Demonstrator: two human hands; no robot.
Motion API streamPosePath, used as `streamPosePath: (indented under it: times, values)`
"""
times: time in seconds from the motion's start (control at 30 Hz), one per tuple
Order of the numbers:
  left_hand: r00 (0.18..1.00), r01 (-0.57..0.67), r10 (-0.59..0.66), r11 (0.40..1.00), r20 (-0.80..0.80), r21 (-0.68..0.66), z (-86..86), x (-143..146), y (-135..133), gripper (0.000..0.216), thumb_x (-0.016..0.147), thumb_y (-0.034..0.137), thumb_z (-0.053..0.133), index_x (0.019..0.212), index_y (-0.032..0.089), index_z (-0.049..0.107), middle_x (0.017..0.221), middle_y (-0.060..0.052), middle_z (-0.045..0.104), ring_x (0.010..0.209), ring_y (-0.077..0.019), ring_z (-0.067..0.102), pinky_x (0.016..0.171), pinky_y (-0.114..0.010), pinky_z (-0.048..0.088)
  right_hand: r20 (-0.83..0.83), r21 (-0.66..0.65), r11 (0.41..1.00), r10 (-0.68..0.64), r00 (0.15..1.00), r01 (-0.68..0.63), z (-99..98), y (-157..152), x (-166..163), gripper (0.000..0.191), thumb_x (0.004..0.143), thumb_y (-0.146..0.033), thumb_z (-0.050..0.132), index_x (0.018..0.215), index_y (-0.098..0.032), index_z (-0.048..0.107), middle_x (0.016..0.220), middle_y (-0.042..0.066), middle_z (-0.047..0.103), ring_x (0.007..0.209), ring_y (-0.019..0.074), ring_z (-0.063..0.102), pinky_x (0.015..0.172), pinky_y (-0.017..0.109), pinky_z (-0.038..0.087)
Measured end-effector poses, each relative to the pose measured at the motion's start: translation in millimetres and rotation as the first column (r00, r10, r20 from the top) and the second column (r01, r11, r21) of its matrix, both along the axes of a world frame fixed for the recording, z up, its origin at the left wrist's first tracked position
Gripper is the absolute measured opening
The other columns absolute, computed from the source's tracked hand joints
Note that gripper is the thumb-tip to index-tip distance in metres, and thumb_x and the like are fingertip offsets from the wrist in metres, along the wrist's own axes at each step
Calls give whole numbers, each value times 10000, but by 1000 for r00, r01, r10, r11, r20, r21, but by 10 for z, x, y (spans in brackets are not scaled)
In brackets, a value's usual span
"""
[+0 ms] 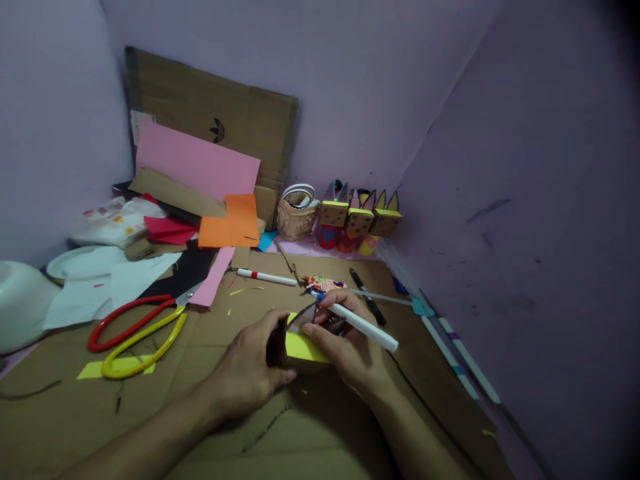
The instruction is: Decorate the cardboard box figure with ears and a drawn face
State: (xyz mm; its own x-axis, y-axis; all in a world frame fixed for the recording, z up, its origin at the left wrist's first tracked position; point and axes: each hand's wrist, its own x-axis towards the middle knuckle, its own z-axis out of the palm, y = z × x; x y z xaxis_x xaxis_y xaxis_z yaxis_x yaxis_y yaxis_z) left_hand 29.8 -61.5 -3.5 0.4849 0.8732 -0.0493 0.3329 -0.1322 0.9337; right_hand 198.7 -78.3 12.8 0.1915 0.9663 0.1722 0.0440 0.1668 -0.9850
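Note:
My left hand [250,363] grips the left side of a small cardboard box, its thumb along the near face. Yellow paper [305,347] covers the top of this box, and a pointed, dark-edged ear piece [303,318] stands up from it. In my right hand [353,347] lies a white marker [367,327], slanting across the fingers with its blue end toward the ear. The right thumb and fingertips also touch the ear and the box's right side. The box's underside is hidden by both hands.
Scissors [137,333] with red and yellow handles lie left on the cardboard sheet [200,413]. Behind are a red-banded white marker [267,277], a black marker [367,297], orange paper [230,223], a small basket [297,217] and several eared cardboard figures [334,213] by the wall.

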Motion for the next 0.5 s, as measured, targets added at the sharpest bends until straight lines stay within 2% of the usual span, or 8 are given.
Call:
streamPosePath:
  times: [0.23,0.3,0.37,0.43,0.5]
  values:
    - [1000,-30,30,1000,6,9,-42,-12,8,593,624,167,699,1187,208,518,1089,-68,676,990,-280,624,856,-396,474,-22,48,997,57,998,-56,-16,5,33,311,574,-158,782,802,-245,590,669,-56,638,596,136,577,573,256,448]
    - [994,-11,14,999,108,-32,-47,-22,33,598,647,203,705,1210,195,502,1112,-77,671,1008,-277,628,869,-391,483,-126,89,992,96,987,-85,-26,36,80,377,569,-199,811,881,-254,606,780,-26,701,709,160,625,655,274,478]
    - [967,21,8,994,253,-110,-32,-35,69,626,652,241,725,1227,174,486,1165,-98,658,1067,-282,618,900,-383,485,-304,110,992,89,948,-58,-35,89,141,374,635,-320,801,943,-260,597,912,13,744,808,170,653,716,280,490]
    - [929,43,33,979,368,-199,2,-49,108,662,637,259,750,1231,153,477,1210,-120,645,1118,-292,603,928,-385,484,-466,45,999,8,885,15,-48,153,198,325,701,-405,757,927,-254,580,907,31,762,760,150,663,674,252,491]
    - [907,43,71,965,414,-260,42,-62,140,658,622,261,766,1207,142,489,1209,-132,649,1117,-302,607,937,-397,487,-530,-59,996,-85,844,63,-72,206,226,319,688,-386,773,882,-243,563,807,21,766,643,127,650,595,220,472]
